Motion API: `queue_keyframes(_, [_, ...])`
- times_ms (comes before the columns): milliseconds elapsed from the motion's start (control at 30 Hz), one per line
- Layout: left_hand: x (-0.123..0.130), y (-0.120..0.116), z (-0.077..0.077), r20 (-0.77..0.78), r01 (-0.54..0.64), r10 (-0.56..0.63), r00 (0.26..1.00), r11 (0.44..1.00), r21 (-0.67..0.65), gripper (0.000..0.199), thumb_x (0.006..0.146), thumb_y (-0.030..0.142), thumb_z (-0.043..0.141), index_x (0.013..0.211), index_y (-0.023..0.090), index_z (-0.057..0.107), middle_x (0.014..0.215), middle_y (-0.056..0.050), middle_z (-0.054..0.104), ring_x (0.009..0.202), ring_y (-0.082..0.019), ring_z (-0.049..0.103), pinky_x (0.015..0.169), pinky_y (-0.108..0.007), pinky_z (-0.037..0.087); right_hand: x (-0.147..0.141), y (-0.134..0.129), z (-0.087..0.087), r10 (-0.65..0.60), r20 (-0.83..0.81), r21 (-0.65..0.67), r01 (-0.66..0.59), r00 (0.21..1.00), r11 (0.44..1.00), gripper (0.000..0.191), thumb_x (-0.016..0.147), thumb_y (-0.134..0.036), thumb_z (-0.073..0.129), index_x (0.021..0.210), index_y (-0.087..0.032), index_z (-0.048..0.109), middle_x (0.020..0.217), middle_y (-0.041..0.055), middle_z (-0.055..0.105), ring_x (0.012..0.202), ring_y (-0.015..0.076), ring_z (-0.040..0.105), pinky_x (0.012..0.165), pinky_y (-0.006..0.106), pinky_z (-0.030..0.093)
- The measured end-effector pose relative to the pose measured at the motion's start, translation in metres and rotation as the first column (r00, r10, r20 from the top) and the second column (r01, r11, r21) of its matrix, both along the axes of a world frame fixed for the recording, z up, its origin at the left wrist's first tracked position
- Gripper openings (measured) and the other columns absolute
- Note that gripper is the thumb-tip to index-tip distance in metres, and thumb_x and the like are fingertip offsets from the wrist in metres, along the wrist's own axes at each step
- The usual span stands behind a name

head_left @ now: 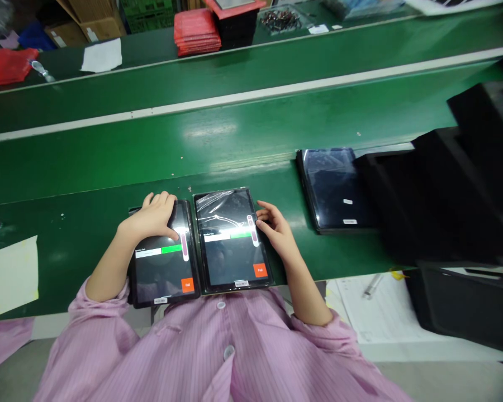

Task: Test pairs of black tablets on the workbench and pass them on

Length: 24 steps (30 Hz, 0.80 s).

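Note:
Two tablets lie side by side at the table's near edge, screens up and lit. Across the upper part of the left tablet (163,276) rests my left hand (153,219), fingers towards its top edge and thumb spread over the screen. My right hand (275,228) is at the right side of the right tablet (226,262), thumb and fingers apart, the thumb near or touching its edge. Each screen shows a green bar, an upright volume slider and an orange "Fail" box. Glare and creased clear film cover the right tablet's upper screen.
To the right lies a dark tablet (329,187), seemingly atop another, beside black trays (427,195). Papers (373,312) with a pen lie below them. A yellowish sheet (10,276) is at far left. Red pouches (197,32) stand on the raised back shelf.

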State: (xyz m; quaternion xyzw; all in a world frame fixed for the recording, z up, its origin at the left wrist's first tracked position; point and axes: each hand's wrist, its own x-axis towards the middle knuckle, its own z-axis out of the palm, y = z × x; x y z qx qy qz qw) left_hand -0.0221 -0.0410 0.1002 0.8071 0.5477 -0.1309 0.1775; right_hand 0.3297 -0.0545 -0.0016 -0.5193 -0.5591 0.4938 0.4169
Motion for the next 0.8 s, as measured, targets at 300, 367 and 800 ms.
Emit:
queue_keyframes(300, [-0.001, -0.032, 0.065, 0.054, -0.206, 0.214, 0.975, 0.796, 0.57, 0.103, 0.07, 0.067, 0.077, 0.152, 0.029, 0.027, 0.166, -0.012, 0.012, 0.15, -0.05, -0.006, 0.114, -0.077, -0.004, 0.002, -0.005, 0.007, -0.007, -0.019, 0.012, 0.007, 1.0, 1.0, 0.05, 0.085, -0.037, 0.065, 0.132, -0.03, 0.054, 0.104, 0.0043, 0.063, 0.09, 0.0194, 0.061, 0.079, 0.035, 0.055])
queue_keyframes(367, [-0.014, -0.057, 0.086, 0.179, -0.394, 0.378, 0.908, 0.632, 0.667, 0.1, 0.074, 0.077, 0.065, 0.154, 0.037, 0.019, 0.166, -0.001, 0.014, 0.151, -0.048, -0.001, 0.117, -0.075, 0.006, 0.004, -0.011, 0.01, -0.037, -0.035, 0.011, 0.038, 0.999, 0.999, 0.046, 0.088, -0.039, 0.064, 0.132, -0.031, 0.054, 0.107, 0.0049, 0.063, 0.093, 0.0201, 0.062, 0.082, 0.036, 0.056])
queue_keyframes(800, [-0.069, -0.187, -0.013, 0.427, -0.498, 0.425, 0.798, 0.864, 0.071, 0.077, 0.09, 0.049, 0.061, 0.153, 0.038, 0.018, 0.157, -0.014, 0.015, 0.15, -0.042, 0.017, 0.114, -0.065, 0.034, 0.008, -0.063, 0.047, 0.121, 0.449, 0.389, -0.315, 0.885, 0.865, 0.027, 0.096, -0.032, 0.052, 0.117, -0.031, 0.069, 0.108, 0.0096, 0.068, 0.099, 0.0283, 0.063, 0.085, 0.047, 0.052])
